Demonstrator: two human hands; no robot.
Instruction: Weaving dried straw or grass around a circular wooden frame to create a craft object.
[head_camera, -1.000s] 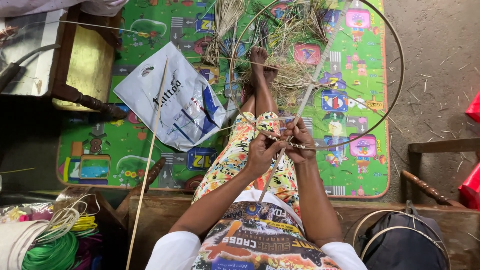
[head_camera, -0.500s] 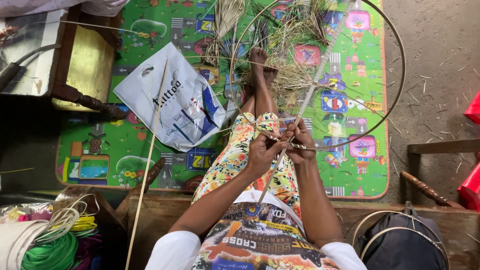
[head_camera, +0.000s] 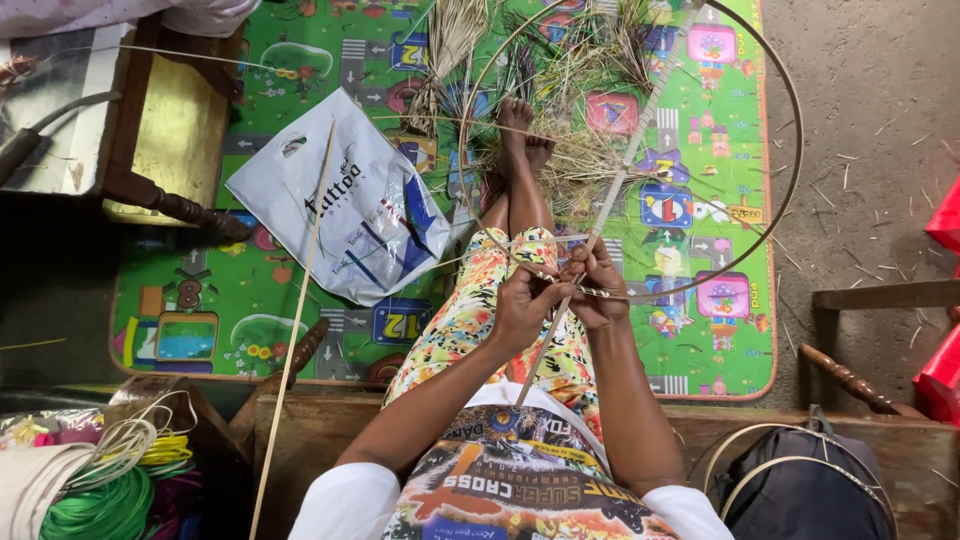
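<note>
Both hands, left hand (head_camera: 522, 305) and right hand (head_camera: 598, 290), pinch a flat strip (head_camera: 600, 215) against the hoop (head_camera: 790, 200) at its six o'clock rim to steady it.

Glossy plastic bag (head_camera: 345, 205); smooth cane hoop (head_camera: 790, 190) (matt); dry straw (head_camera: 590, 160).

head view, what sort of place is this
Likely a home craft corner for weaving or basket making: a large thin hoop over a green play mat, loose dry grass strands on it, and coils of coloured cord nearby.
</note>
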